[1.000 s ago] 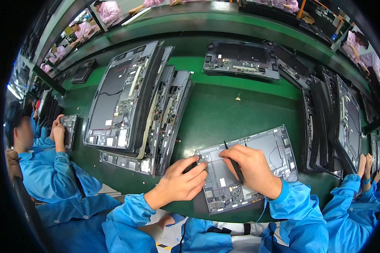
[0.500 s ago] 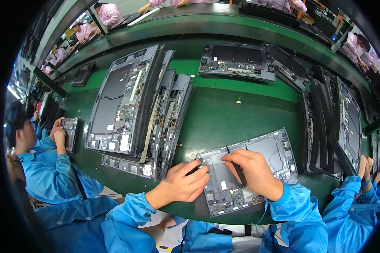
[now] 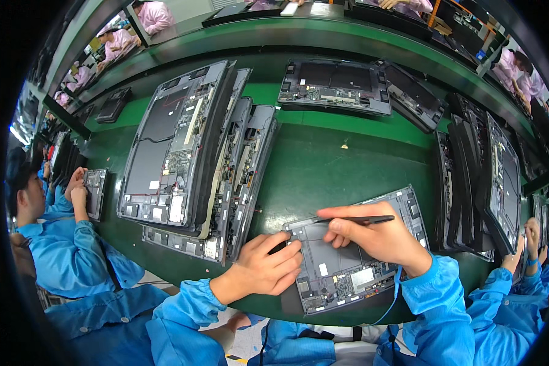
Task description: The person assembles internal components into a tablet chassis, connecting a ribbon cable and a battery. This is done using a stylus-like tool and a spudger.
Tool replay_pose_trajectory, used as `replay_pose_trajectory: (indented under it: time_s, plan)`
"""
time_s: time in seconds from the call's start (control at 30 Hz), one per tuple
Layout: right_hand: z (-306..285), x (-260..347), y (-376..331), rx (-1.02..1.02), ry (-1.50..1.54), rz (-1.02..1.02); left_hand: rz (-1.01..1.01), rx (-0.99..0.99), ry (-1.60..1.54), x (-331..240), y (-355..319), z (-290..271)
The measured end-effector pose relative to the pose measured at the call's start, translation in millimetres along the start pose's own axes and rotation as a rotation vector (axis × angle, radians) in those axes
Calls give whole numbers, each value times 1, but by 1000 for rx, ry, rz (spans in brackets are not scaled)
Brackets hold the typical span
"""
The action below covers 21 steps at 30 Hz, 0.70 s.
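Observation:
An opened tablet [image 3: 338,259] lies tilted on the green bench in front of me, its battery, circuit board and thin wires exposed. My left hand [image 3: 265,265] is closed at its left edge, fingertips at the upper left corner; a small dark patch shows between the fingers. Over the tablet, my right hand [image 3: 372,235] grips slim black tweezers [image 3: 366,219], lying nearly level with the tip toward the left. The index finger stretches along them. A dark sheet [image 3: 291,299] shows under the tablet's near left edge.
A tall stack of opened tablets [image 3: 165,146] leans to the left; another stack [image 3: 500,177] stands at the right. More tablets [image 3: 335,88] lie at the back. Co-workers in blue sleeves [image 3: 73,256] sit at both sides. A blue cord [image 3: 396,290] hangs from my right wrist.
My right hand has turned, so the tweezers have swung from steep to nearly level, and it has shifted slightly right. My left hand and the tablet stay about where they were.

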State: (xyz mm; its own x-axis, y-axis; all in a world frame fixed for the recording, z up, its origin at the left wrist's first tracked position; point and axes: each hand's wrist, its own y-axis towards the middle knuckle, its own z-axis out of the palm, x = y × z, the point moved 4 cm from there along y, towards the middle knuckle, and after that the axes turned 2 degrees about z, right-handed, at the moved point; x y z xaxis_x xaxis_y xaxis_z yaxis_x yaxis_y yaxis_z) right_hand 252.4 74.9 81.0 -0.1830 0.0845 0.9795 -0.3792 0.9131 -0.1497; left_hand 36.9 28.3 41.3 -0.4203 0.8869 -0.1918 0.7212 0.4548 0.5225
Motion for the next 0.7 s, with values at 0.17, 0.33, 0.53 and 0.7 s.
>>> replay_pose_trajectory:
  time_s: [0.17,0.33,0.53,0.7]
  plan:
    - [11,-21,20,64,-172,-71,-10,-13,-14,1,0,0]
    - [14,-34,19,147,15,27,6,3,25,0,-4,2]
    - [18,-25,20,148,-147,-49,5,8,34,1,-5,2]
    - [22,-30,20,112,-208,-186,6,2,31,0,-5,1]
